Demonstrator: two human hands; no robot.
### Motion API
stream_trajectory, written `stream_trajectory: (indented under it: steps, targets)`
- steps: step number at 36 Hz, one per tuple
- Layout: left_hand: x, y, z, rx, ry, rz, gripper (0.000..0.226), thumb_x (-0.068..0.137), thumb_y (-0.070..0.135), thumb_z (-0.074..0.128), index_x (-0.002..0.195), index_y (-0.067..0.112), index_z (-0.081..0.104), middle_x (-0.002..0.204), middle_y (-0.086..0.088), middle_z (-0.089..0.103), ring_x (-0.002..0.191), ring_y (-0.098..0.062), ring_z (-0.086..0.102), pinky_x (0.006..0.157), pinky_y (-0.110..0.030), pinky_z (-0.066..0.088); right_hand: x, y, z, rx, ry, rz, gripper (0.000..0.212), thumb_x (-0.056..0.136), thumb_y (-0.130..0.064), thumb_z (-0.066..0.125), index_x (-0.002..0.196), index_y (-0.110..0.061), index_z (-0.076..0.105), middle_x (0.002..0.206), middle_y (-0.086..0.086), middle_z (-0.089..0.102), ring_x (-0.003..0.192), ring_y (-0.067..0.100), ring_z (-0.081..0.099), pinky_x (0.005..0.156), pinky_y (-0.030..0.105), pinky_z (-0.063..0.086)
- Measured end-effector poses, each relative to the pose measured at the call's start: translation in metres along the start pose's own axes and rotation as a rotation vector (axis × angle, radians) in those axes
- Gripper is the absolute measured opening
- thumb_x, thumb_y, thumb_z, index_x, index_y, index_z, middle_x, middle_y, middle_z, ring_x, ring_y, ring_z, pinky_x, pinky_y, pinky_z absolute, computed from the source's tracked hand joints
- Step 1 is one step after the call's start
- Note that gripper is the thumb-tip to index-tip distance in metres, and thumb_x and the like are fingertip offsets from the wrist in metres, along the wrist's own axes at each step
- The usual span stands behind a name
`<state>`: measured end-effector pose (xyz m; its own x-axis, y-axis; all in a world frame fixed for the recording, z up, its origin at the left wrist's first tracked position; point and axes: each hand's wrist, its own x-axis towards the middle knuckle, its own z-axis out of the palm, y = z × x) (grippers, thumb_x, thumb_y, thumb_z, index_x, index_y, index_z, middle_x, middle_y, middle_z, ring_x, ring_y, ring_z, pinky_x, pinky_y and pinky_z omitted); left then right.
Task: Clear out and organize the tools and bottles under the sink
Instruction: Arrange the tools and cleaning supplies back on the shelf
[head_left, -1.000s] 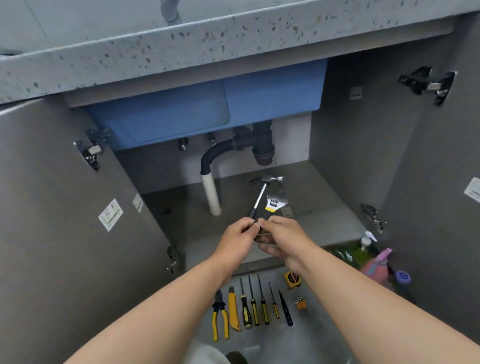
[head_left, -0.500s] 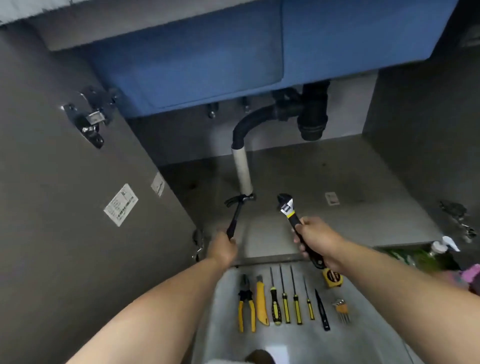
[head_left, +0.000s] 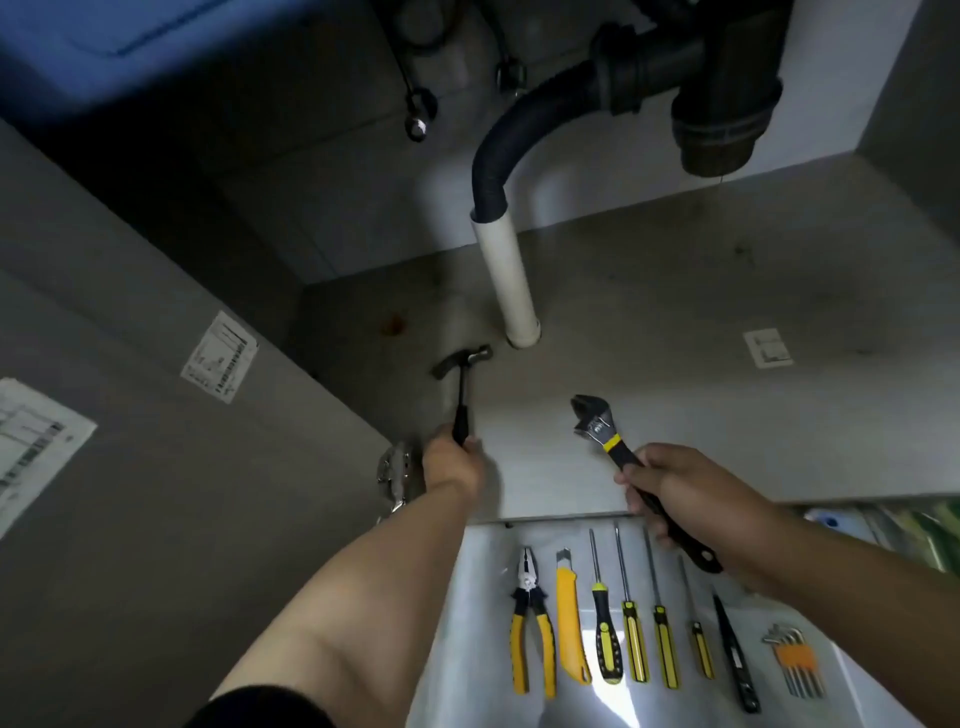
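L hand (head_left: 452, 467) curled tight round hammer (head_left: 462, 379) grip, head just in front of white pipe (head_left: 506, 275), inside cabinet (head_left: 675, 312). R hand (head_left: 675, 493) grips adj. wrench (head_left: 597, 423) handle, right of pipe. Pliers (head_left: 527, 618), screwdrivers (head_left: 631, 623) lie outside cabinet.

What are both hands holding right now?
Left hand: gripping the hammer by its handle.
Right hand: gripping the adjustable wrench by its handle.
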<state>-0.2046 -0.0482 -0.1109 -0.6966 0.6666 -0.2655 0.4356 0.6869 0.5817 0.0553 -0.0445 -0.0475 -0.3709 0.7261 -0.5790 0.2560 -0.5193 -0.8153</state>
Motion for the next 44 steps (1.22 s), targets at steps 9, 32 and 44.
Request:
stream_trajectory:
  steps: [9,32,44]
  targets:
    - [0.029,-0.007,0.004,0.343,0.020,0.082,0.032,0.099,0.015,0.053,0.129,0.005,0.057,0.129,-0.023,0.058,0.119,-0.039,0.057,0.098,-0.037,0.043,0.010,0.027,-0.013,0.045,-0.016,-0.006,0.012,0.101,-0.012,0.053,0.094,-0.004,0.060,0.060,0.002,0.061,0.044,0.015,0.046,0.044,0.027,0.038]
    - [0.045,0.011,0.002,1.111,-0.084,0.281,0.063,0.104,0.007,0.026,0.159,0.002,-0.003,0.156,-0.020,0.030,0.131,-0.036,0.049,0.095,-0.047,0.050,0.009,0.048,-0.017,-0.073,-0.046,0.011,0.020,0.102,-0.015,0.051,0.087,-0.003,0.058,0.060,0.001,0.062,0.047,0.020,0.048,0.045,0.028,0.039]
    - [0.041,0.015,0.001,1.078,-0.090,0.225,0.062,0.103,0.006,0.023,0.159,0.000,-0.004,0.157,-0.019,0.026,0.132,-0.037,0.045,0.098,-0.046,0.047,0.010,0.054,-0.016,-0.036,-0.011,0.033,0.016,0.101,-0.010,0.051,0.094,0.003,0.058,0.062,0.005,0.062,0.045,0.022,0.047,0.042,0.027,0.038]
